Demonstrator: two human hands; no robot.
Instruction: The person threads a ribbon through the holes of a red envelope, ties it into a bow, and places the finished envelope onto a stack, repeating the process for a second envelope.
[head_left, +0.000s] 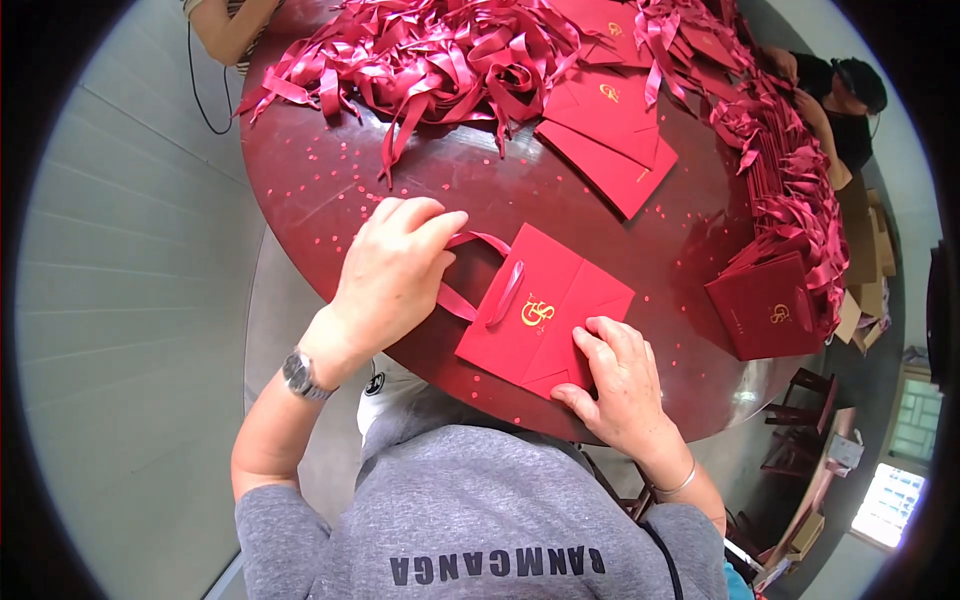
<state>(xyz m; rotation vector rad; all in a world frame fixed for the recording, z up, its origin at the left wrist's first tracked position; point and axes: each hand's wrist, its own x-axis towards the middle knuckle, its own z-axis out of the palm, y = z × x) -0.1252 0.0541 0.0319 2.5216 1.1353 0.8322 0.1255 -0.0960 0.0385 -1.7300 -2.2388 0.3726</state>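
Plainly, one red bag (585, 305) lies flat on the counter (670, 335), between two bare hands. The left hand (395, 260), off the bag's left edge, has its fingers closed on one ribbon handle (485, 240), which is drawn out past that edge in a loop. A second ribbon strip (508, 293) lies across the bag's face, near its one gold emblem (537, 314). The right hand (620, 385) is open, its fingers and thumb spread on the bag's lower right corner, gripping nothing.

Beyond the bag lie at least three flat bags (610, 170), overlapping one another (their lower layers are hidden, so there may be more). Farther off, beyond the bag and to its left, sits one big heap of pink-red ribbons (440, 60), too tangled to count. Right of the bag runs one long row of bags, packed too tightly to number; its nearest bag (770, 310) shows one gold emblem. Small red dots, too many to count, speckle the counter around the bag. Two other people are partly visible past it: one bare arm (225, 35) far left, one person in a black cap (860, 90) far right.
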